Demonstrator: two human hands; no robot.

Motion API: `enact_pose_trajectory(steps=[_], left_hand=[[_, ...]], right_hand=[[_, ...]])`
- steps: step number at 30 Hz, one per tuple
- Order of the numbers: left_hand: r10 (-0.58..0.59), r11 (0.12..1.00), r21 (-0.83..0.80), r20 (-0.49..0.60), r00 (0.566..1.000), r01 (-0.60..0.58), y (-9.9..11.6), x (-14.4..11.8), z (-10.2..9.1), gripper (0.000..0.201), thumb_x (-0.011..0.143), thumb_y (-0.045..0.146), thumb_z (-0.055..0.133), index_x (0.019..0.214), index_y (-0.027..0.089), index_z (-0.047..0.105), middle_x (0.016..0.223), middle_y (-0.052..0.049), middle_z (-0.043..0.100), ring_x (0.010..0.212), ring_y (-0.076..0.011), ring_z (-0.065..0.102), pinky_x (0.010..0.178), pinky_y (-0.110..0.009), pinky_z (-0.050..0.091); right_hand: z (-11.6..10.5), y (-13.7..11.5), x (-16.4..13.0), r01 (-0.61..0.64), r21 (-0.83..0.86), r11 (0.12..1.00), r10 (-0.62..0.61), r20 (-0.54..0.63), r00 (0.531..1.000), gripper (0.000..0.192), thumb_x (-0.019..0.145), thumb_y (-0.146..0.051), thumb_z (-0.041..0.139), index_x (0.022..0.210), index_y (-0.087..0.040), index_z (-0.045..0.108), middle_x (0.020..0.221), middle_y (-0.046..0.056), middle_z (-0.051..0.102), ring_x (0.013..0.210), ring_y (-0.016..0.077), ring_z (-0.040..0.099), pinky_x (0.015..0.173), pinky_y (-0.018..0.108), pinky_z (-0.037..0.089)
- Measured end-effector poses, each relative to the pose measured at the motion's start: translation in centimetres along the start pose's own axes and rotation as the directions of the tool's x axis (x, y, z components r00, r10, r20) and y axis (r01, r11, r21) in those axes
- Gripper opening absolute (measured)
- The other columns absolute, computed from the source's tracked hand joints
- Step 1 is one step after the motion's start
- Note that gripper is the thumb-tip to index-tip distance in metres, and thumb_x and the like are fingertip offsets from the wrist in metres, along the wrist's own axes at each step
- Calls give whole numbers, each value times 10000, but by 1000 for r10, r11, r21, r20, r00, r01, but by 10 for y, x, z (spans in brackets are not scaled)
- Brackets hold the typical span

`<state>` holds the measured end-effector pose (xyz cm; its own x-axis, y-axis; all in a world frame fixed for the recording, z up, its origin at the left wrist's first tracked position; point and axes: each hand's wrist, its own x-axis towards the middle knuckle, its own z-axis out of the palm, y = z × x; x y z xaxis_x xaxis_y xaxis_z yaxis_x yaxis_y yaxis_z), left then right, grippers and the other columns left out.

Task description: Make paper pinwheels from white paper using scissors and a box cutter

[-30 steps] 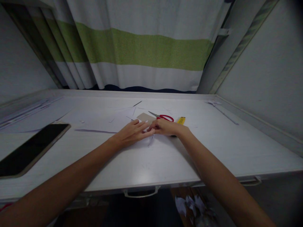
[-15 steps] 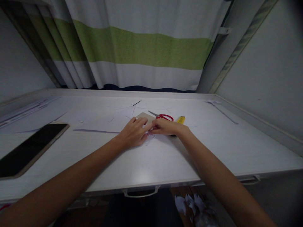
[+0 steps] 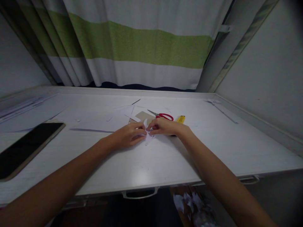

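Note:
Between my hands is a small folded piece of white paper [image 3: 147, 131], its shape partly hidden by the fingers. My left hand [image 3: 129, 135] pinches it from the left side. From the right, my right hand [image 3: 162, 126] closes thumb and fingers on the same paper. A beige card [image 3: 142, 115] lies just behind the hands. Scissors [image 3: 163, 116] with red handles rest by my right hand, blades pointing left. The yellow end of a box cutter or similar tool [image 3: 181, 119] sticks out beyond my right wrist.
A dark-screened phone [image 3: 30, 145] lies at the left. White paper sheets [image 3: 97, 121] spread behind my left arm, with a paper stack [image 3: 26, 110] farther left. A thin black stick [image 3: 136, 101] lies at the back. Crumpled white scraps [image 3: 189, 201] sit below the desk edge.
My left hand has drawn back slightly left and down, its fingers now pinching the paper's left side. More of the paper and the card shows. My right hand stays almost in place.

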<state>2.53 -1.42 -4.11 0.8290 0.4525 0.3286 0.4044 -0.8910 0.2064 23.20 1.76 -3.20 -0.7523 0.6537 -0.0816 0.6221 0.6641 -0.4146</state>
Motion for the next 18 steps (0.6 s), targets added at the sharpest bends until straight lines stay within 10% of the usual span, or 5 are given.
enact_pose_trajectory(steps=[6,18], left_hand=[[4,1000,-16,127,992,-2,-10,-5,-6,329,758,256,481,1076,176,494,1072,-100,458,989,-199,422,857,-343,347],[58,981,183,46,997,-65,-12,8,11,257,812,248,419,1033,158,514,961,-101,494,858,-179,456,743,-301,380]], right_hand=[[0,1,-1,24,-23,999,-24,-4,1000,294,738,-359,509,947,-172,595,720,26,568,595,95,461,541,219,329],[-1,-2,0,15,-1,1000,-15,2,1000,231,718,-309,540,886,-165,605,702,22,551,596,93,448,548,221,327]])
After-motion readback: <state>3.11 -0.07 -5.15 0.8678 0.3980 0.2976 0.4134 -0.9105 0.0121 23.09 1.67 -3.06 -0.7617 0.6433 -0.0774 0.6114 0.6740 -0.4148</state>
